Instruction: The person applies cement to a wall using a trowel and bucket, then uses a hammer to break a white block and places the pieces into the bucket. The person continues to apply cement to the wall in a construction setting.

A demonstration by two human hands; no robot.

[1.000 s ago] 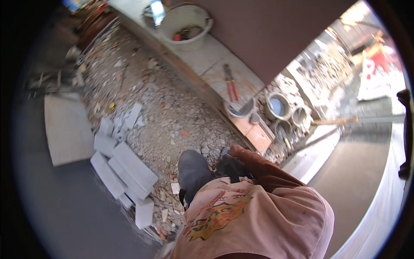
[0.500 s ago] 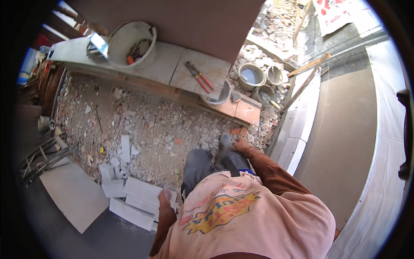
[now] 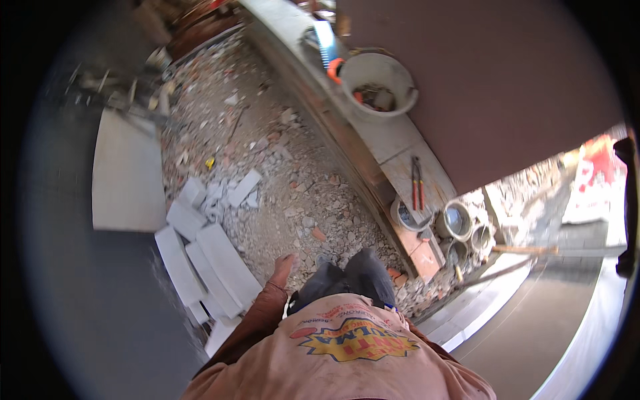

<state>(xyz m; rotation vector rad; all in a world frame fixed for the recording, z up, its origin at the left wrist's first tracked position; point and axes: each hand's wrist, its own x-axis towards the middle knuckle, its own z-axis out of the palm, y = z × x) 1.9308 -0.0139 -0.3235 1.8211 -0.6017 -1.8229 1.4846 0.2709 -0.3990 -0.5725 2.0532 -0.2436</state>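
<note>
My left hand point(image 3: 285, 265) hangs beside my left leg, over the rubble. Its fingers are small and smeared, so I cannot tell whether they are open or closed. Nearest to it are several pale grey building blocks point(image 3: 229, 261), lying in a loose stack on the left. Smaller block pieces point(image 3: 245, 188) lie just beyond them. Of my right arm only a brown sleeve point(image 3: 430, 340) shows beside the shirt; my right hand is out of sight.
Along a ledge point(image 3: 407, 141) stand a white bucket point(image 3: 379, 83) with debris, a handsaw point(image 3: 327, 50) and red-handled cutters point(image 3: 418, 183). Several buckets point(image 3: 456, 221) stand at the right. A pale board point(image 3: 128, 177) lies at the left. Broken rubble point(image 3: 293, 193) covers the ground.
My view has turned left, so the ledge and buckets appear further right. My left hand has moved off the blocks to beside my leg. My right hand, earlier by my right leg, has gone from sight.
</note>
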